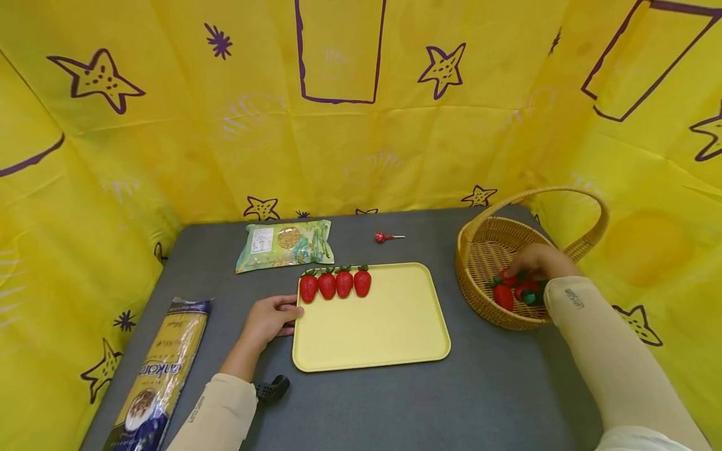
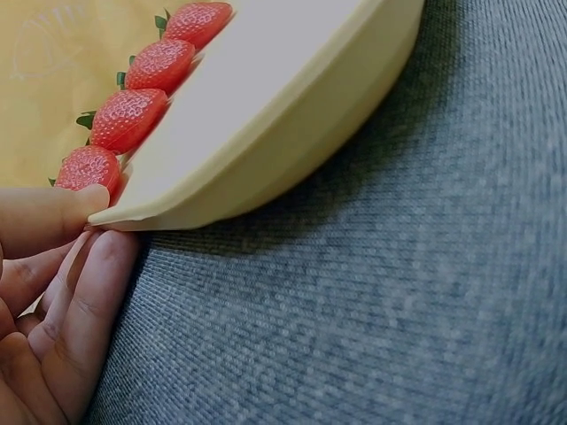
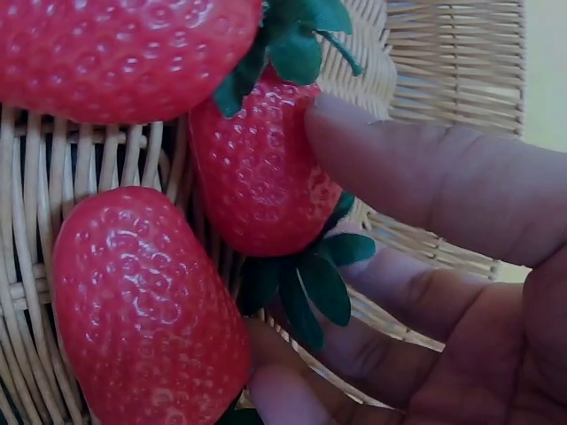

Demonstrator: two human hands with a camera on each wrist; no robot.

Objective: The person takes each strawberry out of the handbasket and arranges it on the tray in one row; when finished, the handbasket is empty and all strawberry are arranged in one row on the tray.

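Head view: four strawberries [image 1: 344, 284] in a row along the tray's [image 1: 383, 332] far rim, leaves outward, starting at the left end; more red strawberries [image 1: 504, 297] in the wicker basket [image 1: 468, 282], right side of the counter [image 1: 361, 410]; right hand [image 1: 538, 262] down inside it, left hand [image 1: 274, 316] at the tray's left edge; anything lifted out seemed best raised well above the basket rim, under the tall handle, and set down beside the row's right end, leaves outward to match.

Left wrist view: left grip nearly closed, thumb over the rim, a finger beneath, tray edge pinched between; thumb tip very near the end strawberry; a light, level hold seemed enough, since a tilt might have rolled the row.

Right wrist view: right grip part open, thumb tip against the middle strawberry [image 3: 261, 173], other fingers bent beyond its leaves; could not tell whether they had closed on it; lower strawberry [image 3: 151, 305] close by the fingertips, upper strawberry [image 3: 133, 53] crowding above; better, probably, to take the body, spare the leaves, and ease it free without dragging neighbours.
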